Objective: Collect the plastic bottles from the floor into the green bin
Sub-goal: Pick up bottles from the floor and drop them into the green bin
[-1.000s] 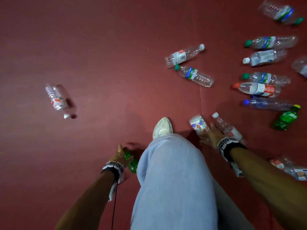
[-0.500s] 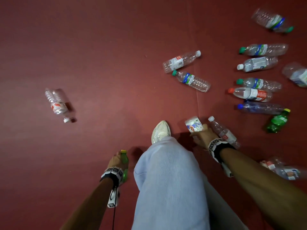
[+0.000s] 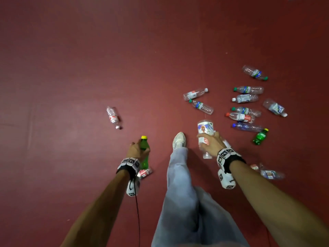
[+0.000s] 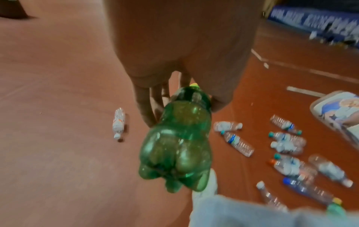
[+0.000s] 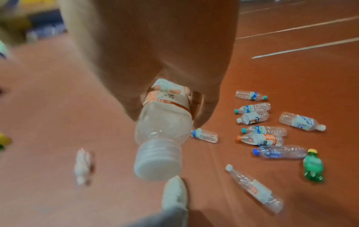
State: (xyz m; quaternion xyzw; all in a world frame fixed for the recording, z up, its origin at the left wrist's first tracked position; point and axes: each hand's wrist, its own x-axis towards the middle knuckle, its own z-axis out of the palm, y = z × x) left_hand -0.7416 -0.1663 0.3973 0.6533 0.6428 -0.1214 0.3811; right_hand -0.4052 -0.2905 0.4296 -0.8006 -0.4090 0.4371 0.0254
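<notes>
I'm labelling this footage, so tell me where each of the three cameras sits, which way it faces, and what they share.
Head: on the head, looking down at the red floor; shows both forearms, left hand, right hand, a trouser leg and shoe.
Left wrist: along the palm at the green bottle in its grip.
Right wrist: along the palm at the clear bottle it holds, cap toward the lens.
Shared: all three show the scattered bottles, including the orange-capped bottle.

a cluster of bottles (image 3: 246, 111) lies on the floor (image 3: 71, 68) to the right, ahead of the shoe (image 3: 179, 139) — one lone bottle (image 3: 113, 117) lies well apart on the left.
</notes>
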